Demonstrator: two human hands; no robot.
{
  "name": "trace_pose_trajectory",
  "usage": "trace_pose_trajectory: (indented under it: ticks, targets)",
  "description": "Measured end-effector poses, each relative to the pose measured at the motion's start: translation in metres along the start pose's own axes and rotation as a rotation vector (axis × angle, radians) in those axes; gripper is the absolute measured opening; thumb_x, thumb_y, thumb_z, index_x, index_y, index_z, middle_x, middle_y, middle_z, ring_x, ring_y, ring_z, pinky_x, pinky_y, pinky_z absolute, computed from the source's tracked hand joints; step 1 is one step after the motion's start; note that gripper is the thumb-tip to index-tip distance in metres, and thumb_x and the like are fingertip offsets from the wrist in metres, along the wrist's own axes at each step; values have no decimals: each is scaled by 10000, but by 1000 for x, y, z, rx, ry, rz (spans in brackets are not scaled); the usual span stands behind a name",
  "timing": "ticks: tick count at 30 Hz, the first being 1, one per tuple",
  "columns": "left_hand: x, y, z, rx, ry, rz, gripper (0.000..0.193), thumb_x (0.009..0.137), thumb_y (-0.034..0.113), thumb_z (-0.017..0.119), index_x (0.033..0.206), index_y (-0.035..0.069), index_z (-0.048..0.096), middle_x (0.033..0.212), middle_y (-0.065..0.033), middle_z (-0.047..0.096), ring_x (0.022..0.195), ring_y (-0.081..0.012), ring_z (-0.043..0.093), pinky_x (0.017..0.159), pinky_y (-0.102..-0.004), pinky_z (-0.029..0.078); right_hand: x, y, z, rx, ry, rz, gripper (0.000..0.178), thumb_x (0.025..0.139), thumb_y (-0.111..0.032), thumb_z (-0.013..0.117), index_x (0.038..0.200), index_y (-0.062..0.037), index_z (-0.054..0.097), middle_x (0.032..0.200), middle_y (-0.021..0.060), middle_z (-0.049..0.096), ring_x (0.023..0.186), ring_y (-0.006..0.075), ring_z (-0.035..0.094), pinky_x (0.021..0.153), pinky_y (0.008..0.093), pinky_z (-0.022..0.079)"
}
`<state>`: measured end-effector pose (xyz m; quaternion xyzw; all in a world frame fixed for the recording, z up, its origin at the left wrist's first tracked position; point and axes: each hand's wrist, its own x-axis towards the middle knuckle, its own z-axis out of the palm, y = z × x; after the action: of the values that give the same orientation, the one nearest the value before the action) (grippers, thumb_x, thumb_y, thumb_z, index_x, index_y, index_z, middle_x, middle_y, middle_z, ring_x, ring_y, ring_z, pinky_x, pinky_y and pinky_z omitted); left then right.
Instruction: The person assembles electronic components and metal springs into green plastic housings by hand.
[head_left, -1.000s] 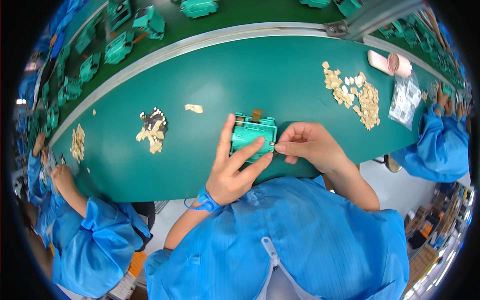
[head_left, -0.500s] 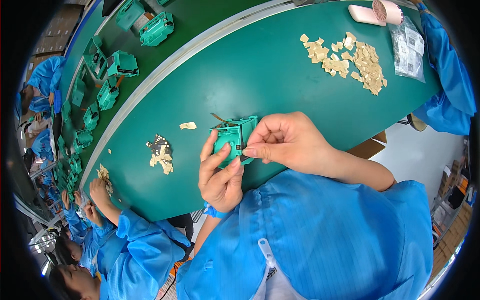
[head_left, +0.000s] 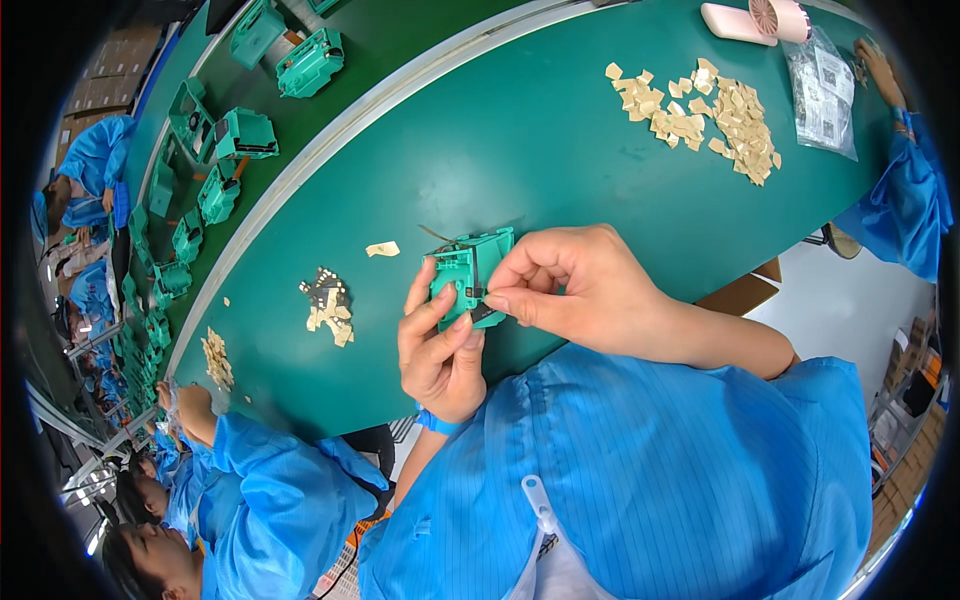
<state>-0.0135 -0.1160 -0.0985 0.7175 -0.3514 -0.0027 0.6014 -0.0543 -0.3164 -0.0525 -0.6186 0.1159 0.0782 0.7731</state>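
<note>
A small green plastic housing (head_left: 495,247) is held over the near edge of the table, tilted. My left hand (head_left: 440,365), with a blue band at the wrist, grips it from the left, thumb and fingers against its near face. A thin dark strip (head_left: 436,235) sticks out from the far side of the housing. My right hand (head_left: 590,290) has thumb and forefinger pinched together at the housing's right side, beside a small black part (head_left: 482,309). What the pinch holds, if anything, is hidden by the fingertips.
On the green table (head_left: 540,160) lie a small pile of black and tan pieces (head_left: 328,305), one cream scrap (head_left: 382,249) and many cream scraps (head_left: 745,130). A pink handheld fan (head_left: 780,18) and clear bag (head_left: 822,95) lie far right. Green housings (head_left: 245,132) line the left belt. Co-workers (head_left: 270,470) sit alongside.
My hands stay at the housing, which has turned slightly. At the left, a co-worker's hand has drawn back from the scraps; at the far right, another person's hand has come into view.
</note>
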Motion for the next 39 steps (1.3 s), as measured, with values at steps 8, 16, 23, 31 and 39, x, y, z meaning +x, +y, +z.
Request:
trace_pose_trajectory:
  ticks: [8,16,23,31,39]
  targets:
    - [1,1,1,-47,17,-19,180,941,65,581,1104,98,650,1244,-127,552,1298,-486,403,1057,-547,396,0,0,2,-48,37,-79,69,847,-68,704,857,-14,663,735,25,661,643,51,596,575,224,475]
    - [-1,2,3,-73,35,-51,174,936,55,583,1088,101,654,1246,-123,553,1299,-477,408,1062,-547,387,0,-4,0,-47,8,-34,63,833,-47,680,846,4,644,750,67,674,676,103,644,609,262,521]
    - [2,5,1,-195,73,-140,171,903,41,610,1065,85,643,1248,-129,554,1314,-462,394,1078,-560,353,0,-3,8,-115,54,-146,62,811,-39,689,815,-11,634,735,77,661,647,143,650,584,279,522]
    - [9,13,9,-320,194,-250,142,866,46,662,972,62,569,1215,-156,569,1298,-418,432,1079,-545,343,0,-2,17,-169,81,-194,89,793,-44,699,788,-13,616,724,104,643,625,196,652,565,299,518]
    - [10,11,11,-292,271,-321,139,861,27,666,891,57,534,1175,-156,590,1249,-365,493,1059,-521,370,0,3,19,-225,113,-276,117,785,-53,707,803,-9,600,711,104,642,605,210,653,548,312,521]
